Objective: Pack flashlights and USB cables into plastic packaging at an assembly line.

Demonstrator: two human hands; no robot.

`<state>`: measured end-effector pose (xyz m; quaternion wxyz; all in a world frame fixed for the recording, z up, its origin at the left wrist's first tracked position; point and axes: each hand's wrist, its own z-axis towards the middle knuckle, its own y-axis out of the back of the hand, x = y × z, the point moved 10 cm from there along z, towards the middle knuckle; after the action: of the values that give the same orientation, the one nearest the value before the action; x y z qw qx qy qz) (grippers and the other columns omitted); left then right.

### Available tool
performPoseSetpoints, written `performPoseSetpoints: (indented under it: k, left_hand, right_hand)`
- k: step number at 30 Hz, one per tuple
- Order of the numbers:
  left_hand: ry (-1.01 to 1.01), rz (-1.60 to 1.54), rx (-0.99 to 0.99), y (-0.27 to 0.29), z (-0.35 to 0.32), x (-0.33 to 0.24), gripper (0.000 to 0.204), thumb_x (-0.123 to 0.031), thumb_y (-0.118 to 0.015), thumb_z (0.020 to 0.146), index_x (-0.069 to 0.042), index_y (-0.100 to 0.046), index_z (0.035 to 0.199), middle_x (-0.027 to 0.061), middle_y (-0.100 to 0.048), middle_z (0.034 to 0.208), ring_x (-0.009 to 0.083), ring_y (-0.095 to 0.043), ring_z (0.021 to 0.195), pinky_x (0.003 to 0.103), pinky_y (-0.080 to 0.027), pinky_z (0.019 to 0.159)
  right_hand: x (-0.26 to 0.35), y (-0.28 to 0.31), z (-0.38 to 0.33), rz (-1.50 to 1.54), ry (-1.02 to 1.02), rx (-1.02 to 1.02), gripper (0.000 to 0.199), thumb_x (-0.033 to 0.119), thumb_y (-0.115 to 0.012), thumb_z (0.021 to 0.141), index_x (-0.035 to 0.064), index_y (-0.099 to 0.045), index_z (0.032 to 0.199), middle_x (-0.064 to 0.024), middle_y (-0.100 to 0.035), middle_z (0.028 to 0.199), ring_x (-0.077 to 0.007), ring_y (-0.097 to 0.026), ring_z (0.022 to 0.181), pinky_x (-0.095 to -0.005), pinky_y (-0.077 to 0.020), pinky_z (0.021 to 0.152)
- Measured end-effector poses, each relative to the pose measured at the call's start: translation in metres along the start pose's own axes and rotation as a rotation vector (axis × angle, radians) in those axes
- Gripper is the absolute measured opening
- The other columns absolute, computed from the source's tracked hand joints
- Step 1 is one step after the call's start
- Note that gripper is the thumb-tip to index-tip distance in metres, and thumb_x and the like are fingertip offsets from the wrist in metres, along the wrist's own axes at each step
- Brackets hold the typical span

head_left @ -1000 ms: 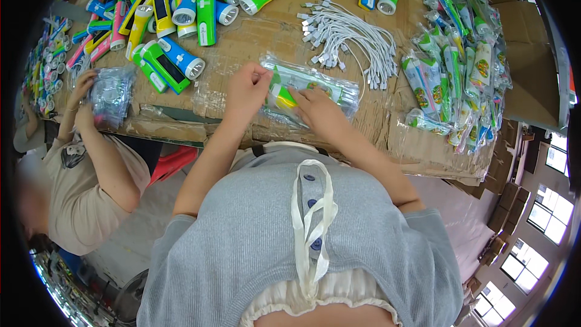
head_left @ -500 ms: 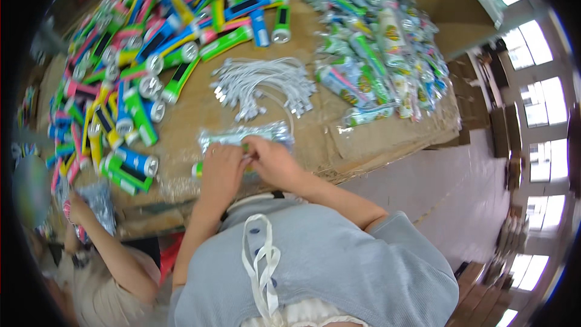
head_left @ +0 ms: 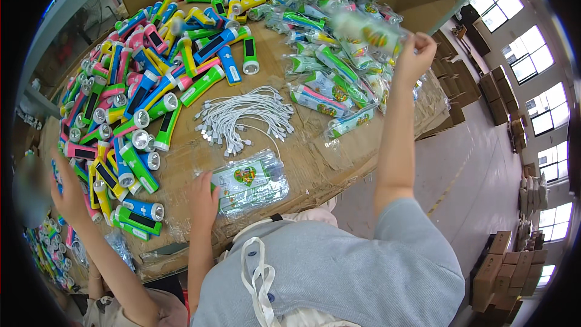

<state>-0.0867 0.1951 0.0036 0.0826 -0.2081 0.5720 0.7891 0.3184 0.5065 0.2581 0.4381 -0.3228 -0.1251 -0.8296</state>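
My right hand [head_left: 416, 57] is raised at the far right of the table, its fingers pinching the end of a printed plastic bag [head_left: 378, 35]. Motion smears the bag, so its contents cannot be made out. Below it lies a heap of bagged flashlights [head_left: 339, 63]. My left hand [head_left: 203, 197] rests near the table's front edge, fingers stretched out, at the left side of a flat stack of clear printed bags [head_left: 251, 181]. A bit of green shows beside its thumb. White cables [head_left: 242, 118] lie bunched beyond the stack.
Loose flashlights [head_left: 145, 97] in green, blue, yellow and pink are piled across the table's left half. A co-worker's hand [head_left: 71, 203] reaches in at the left. Cardboard [head_left: 417, 0] rises behind the bagged heap. Boxes [head_left: 493, 266] stand on the floor at right.
My hands, together over the bags before, are now apart. The right has swung far to the right with a bag; the left stays by the stack. The co-worker's hand has moved nearer the loose flashlights.
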Motion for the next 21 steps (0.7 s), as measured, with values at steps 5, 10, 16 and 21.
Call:
performPoseSetpoints:
  k: [5, 10, 16, 21]
  left_hand:
    - [0.041, 0.032, 0.001, -0.007, 0.007, -0.004, 0.037, -0.013, -0.066, 0.072, -0.007, -0.055, 0.107, 0.0100, -0.054, 0.109, 0.0302, -0.048, 0.105, 0.041, -0.038, 0.089]
    - [0.060, -0.089, 0.033, -0.004, 0.016, 0.001, 0.036, -0.011, -0.071, 0.065, -0.008, -0.056, 0.098, 0.0097, -0.054, 0.098, 0.0309, -0.049, 0.097, 0.041, -0.039, 0.083]
    - [0.207, -0.233, 0.332, -0.061, 0.011, 0.046, 0.036, -0.015, -0.077, 0.056, -0.008, -0.051, 0.080, 0.0109, -0.054, 0.087, 0.0315, -0.051, 0.086, 0.040, -0.041, 0.074]
    - [0.102, -0.161, 0.334, -0.041, 0.033, 0.013, 0.034, -0.014, -0.077, 0.056, -0.008, -0.051, 0.077, 0.0104, -0.055, 0.082, 0.0308, -0.052, 0.085, 0.039, -0.041, 0.074]
  right_hand:
    - [-0.143, -0.047, 0.032, -0.674, 0.135, 0.424, 0.015, 0.013, -0.058, 0.077, 0.0053, -0.064, 0.088, -0.0142, -0.065, 0.088, -0.0304, -0.061, 0.081, -0.0379, -0.0473, 0.075]
    - [-0.198, -0.042, -0.024, -0.746, -0.076, 0.613, 0.021, 0.013, -0.056, 0.073, 0.0063, -0.066, 0.090, -0.0151, -0.065, 0.089, -0.0310, -0.061, 0.085, -0.0398, -0.0469, 0.077]
    - [-0.068, -0.081, -0.114, -0.193, 0.038, 0.572, 0.018, 0.003, -0.055, 0.074, 0.0019, -0.061, 0.091, -0.0138, -0.062, 0.090, -0.0286, -0.059, 0.082, -0.0370, -0.0460, 0.075]
    - [0.050, -0.099, -0.285, -0.023, 0.009, 1.128, 0.019, 0.003, -0.059, 0.074, 0.0041, -0.059, 0.093, -0.0127, -0.059, 0.089, -0.0278, -0.057, 0.084, -0.0372, -0.0457, 0.074]
